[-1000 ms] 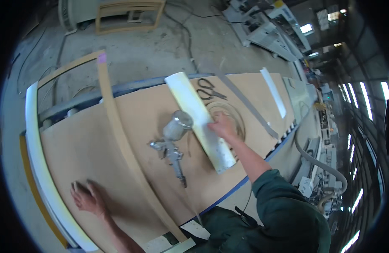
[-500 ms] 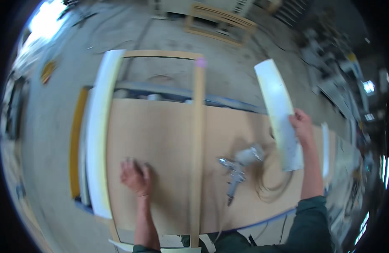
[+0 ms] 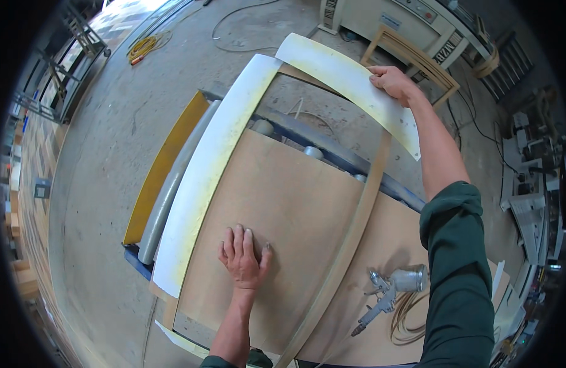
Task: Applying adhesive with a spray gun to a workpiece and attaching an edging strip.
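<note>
My right hand (image 3: 392, 84) is closed on a flat white strip (image 3: 350, 73) with yellowed edges. That strip lies along the far end rail of a wooden frame (image 3: 353, 227), its left end meeting a long white strip (image 3: 212, 165) on the frame's left side. My left hand (image 3: 241, 260), fingers stretched and thumb apart, is over the brown board (image 3: 277, 196) inside the frame; whether it touches the board I cannot tell. Right of the frame rests a metal spray gun (image 3: 384, 294) with a silver cup, beside a coiled thin hose (image 3: 408, 319).
The board lies on a blue roller stand (image 3: 344, 153). A yellow panel (image 3: 166, 172) and grey roller (image 3: 178, 184) flank its left side. Beyond are another wooden frame (image 3: 411, 46), a large machine (image 3: 381, 21), a yellow cable coil (image 3: 149, 44) and cables on the floor.
My right hand has carried the white strip from the right, above the spray gun, to the frame's far end. My left hand stays over the board. The view has turned.
</note>
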A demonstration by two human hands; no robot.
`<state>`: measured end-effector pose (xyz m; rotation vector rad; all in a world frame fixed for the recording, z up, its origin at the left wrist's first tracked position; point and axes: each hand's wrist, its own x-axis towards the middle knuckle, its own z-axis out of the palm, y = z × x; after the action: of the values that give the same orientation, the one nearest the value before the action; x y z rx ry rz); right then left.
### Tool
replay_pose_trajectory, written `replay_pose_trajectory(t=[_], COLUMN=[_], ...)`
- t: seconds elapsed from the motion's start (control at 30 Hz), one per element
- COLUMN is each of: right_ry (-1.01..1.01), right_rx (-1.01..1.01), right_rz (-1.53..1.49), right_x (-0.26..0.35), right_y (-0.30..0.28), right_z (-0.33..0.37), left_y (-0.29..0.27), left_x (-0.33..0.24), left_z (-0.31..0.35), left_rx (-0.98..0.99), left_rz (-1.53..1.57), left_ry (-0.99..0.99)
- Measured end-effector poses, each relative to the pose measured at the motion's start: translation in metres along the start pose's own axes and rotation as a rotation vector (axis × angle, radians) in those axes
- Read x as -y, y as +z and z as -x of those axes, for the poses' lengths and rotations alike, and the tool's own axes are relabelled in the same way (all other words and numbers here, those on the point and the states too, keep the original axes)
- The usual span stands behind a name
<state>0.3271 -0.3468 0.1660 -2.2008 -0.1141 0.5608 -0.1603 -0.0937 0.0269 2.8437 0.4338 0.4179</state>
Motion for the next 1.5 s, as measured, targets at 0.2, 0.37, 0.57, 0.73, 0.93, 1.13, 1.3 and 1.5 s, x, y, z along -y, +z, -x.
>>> replay_pose_trajectory(t=[0.2, 0.37, 0.57, 0.73, 0.93, 1.13, 1.3, 1.5], right_ry=[-0.004, 0.042, 0.108, 0.100, -0.147, -0.184, -0.161, 0.216], right_rx=[-0.065, -0.117, -0.230, -0.303, -0.020, -0.427, -0.456, -0.633], right_rz=[0.464, 0.694, 0.792, 0.752, 0.673, 0.637, 0.668, 0.505], right_x=[-0.031, -0.019, -0.026, -0.039, -0.037, -0.052, -0.087, -0.225], right_y=[0.003, 0.029, 0.034, 0.041, 0.101, 0.096, 0.022, -0.093], right_z=[-0.091, -0.100, -0.103, -0.113, -0.086, -0.046, 0.063, 0.287], left_y=[0.007, 0.000, -0.001, 0.002, -0.002, -0.002, 0.009, 0.018], left_x=[-0.005, 0.000, -0.008, -0.011, -0.004, -0.006, -0.010, 0.018], left_z=[-0.001, 0.002, 0.001, 0.001, 0.004, -0.003, 0.002, 0.009], left_rx=[0.027, 0.075, 0.109, 0.121, 0.137, 0.110, 0.092, 0.042], left_rz=[0.018, -0.010, 0.001, 0.001, -0.048, -0.040, -0.056, -0.176], left_ry=[0.024, 0.006, 0.010, 0.008, 0.022, 0.022, 0.038, 0.064])
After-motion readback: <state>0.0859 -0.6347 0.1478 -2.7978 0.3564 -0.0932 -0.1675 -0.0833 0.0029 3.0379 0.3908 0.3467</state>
